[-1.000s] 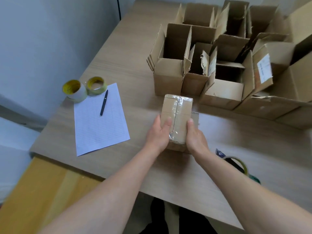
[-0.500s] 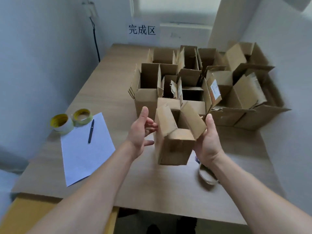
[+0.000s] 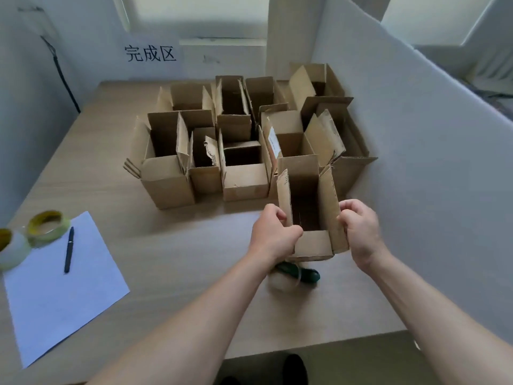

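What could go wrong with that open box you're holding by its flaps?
The left hand and right hand grip the open box only by its side flaps, so a flap might bend or tear. The tape dispenser lies right at its near edge; the box could catch on it and tip. It is also close to the other boxes and might nudge them.

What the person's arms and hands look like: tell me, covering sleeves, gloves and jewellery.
The left forearm and right forearm are bare, with no sleeve in view. The left hand and right hand wear no gloves. No watch, bracelet, ring or marking shows.
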The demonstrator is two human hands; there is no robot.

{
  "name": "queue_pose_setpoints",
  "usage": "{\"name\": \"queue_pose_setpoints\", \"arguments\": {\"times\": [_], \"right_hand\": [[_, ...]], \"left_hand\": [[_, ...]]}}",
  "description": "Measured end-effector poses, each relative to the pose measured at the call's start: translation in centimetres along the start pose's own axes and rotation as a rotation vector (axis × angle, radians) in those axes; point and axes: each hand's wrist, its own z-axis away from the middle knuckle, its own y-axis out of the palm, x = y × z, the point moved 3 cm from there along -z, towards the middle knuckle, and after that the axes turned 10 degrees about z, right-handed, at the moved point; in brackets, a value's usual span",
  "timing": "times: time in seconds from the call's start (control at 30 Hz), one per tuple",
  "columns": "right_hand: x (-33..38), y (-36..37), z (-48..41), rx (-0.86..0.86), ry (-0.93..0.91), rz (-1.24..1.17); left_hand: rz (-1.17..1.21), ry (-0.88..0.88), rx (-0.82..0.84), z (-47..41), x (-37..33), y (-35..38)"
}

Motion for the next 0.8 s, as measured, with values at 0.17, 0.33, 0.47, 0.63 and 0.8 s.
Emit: {"name": "queue_pose_setpoints", "arguments": {"times": [0.17, 0.33, 0.47, 0.63, 0.8], "right_hand": [[-4.6, -5.7, -1.6, -0.151, 0.063, 0.08], [-8.0, -8.3, -3.8, -0.265, 0.114, 0.126], [-9.6, -8.7, -5.8, -0.256, 0.141, 0.244], [-11.3, -8.5, -7.7, -0.257, 0.129, 0.467], [-10.3, -8.4, -9.3, -0.309, 0.116, 0.516]], "left_hand": [[0.005, -0.002, 0.036, 0.2, -0.1, 6.0], [-0.016, 0.011, 0.072, -1.1, -0.6, 10.6], [-0.019, -0.047, 0.052, -3.3, -0.1, 13.3], [0.039, -0.156, 0.011, -5.4, 0.6, 15.3], [0.107, -0.124, -0.004, -6.5, 0.3, 15.8]]}}
